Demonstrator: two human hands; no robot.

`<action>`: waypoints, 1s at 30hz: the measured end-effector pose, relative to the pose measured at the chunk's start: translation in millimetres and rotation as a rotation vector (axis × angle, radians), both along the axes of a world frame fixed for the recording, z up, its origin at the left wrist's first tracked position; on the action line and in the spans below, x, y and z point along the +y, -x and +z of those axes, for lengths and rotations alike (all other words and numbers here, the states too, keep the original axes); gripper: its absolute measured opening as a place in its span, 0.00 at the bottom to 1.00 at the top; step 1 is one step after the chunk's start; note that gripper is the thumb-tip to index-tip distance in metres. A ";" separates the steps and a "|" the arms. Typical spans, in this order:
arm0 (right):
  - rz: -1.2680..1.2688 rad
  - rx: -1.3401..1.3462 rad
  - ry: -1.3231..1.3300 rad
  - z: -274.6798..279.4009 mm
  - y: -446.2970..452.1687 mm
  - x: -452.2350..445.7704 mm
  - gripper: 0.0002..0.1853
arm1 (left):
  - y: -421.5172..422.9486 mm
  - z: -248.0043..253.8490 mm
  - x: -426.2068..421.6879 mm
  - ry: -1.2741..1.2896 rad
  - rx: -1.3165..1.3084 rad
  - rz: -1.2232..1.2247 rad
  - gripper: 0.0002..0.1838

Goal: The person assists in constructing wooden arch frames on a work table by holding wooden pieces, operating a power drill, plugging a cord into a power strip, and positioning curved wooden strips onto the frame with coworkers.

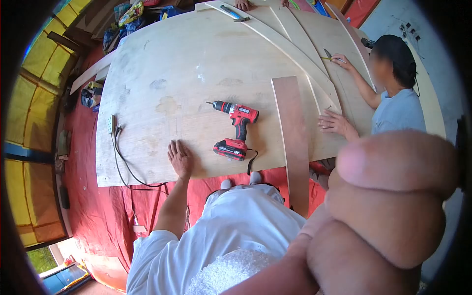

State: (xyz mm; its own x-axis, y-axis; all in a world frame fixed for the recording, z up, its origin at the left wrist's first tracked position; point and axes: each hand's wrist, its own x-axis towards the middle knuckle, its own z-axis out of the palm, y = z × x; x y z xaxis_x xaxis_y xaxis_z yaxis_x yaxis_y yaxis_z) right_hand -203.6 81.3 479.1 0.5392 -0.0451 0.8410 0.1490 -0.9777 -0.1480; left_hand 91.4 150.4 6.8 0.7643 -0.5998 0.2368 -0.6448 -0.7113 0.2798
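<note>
Left hand [180, 158] flat on panel [142, 105]

The table [142, 98] is pale tan, blotched with brown; the drill [242, 114] is red and black. The plank [293, 128] is pinkish brown, the floor covering [81, 162] red, the wall panels [30, 113] yellow, the co-worker's shirt [400, 114] light blue.

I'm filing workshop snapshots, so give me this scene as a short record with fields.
Left hand: palm down on the wooden panel
Right hand: raised near the camera, blurred; contents unclear
Drill: red and black, lying on the panel
Hammer: near the panel's far edge
Power strip: at the panel's left edge
Co-worker: at the right, beside the panel
</note>
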 end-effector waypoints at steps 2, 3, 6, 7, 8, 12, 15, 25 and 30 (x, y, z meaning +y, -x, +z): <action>-0.002 0.001 0.014 1.2 0.0 1.1 0.14 | -0.4 -0.4 -4.0 -0.009 0.012 0.002 0.26; -0.008 -0.003 0.014 1.7 0.6 0.0 0.14 | 0.2 -0.4 -4.6 -0.011 0.022 0.003 0.26; -0.036 -0.032 0.003 1.5 -2.6 -17.7 0.14 | -9.5 -23.3 2.7 -0.029 -0.071 -0.001 0.26; -0.057 -0.039 -0.014 -1.7 -8.1 -30.8 0.15 | -7.5 -15.8 0.3 -0.025 -0.049 0.005 0.26; -0.084 -0.038 -0.041 -7.8 -15.2 -52.5 0.15 | -12.4 -23.1 1.9 -0.037 -0.047 0.001 0.25; 0.000 0.137 -0.186 -55.4 -78.4 -180.1 0.17 | -3.1 -9.6 -1.9 0.026 -0.025 0.002 0.22; 0.273 0.462 -0.791 -93.0 -126.8 -287.6 0.34 | 0.5 -0.3 -3.2 0.013 0.009 0.028 0.24; -0.038 0.943 -1.025 -29.7 -246.5 -468.5 0.54 | -2.4 -2.8 -1.1 0.061 -0.007 0.020 0.25; -0.177 1.001 -0.845 -12.0 -288.6 -496.0 0.58 | -1.7 -1.2 -3.1 0.043 0.002 0.046 0.26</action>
